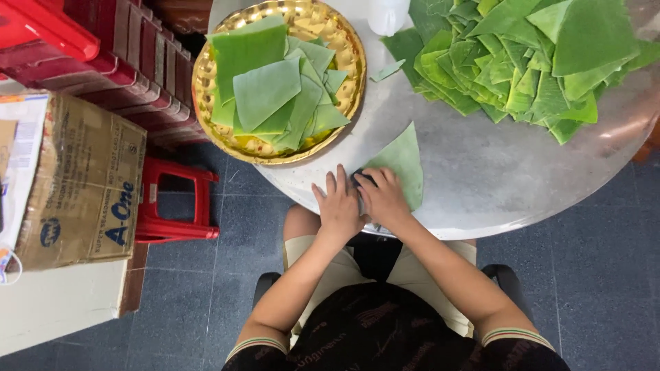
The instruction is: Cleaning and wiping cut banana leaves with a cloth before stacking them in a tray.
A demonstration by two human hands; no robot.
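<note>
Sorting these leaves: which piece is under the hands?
The single leaf piece at the table's near edge; both hands touch it, apart from the tray's stack and the far pile.

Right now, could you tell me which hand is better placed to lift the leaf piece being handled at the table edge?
The right hand, probably. It rests on the near corner of the green leaf piece, with something dark beneath its fingers. The left hand lies beside it on the bare grey table, just off the leaf.

One head-worn camera looks steeply down, close above the round table (481,178) edge and seated lap.
</note>
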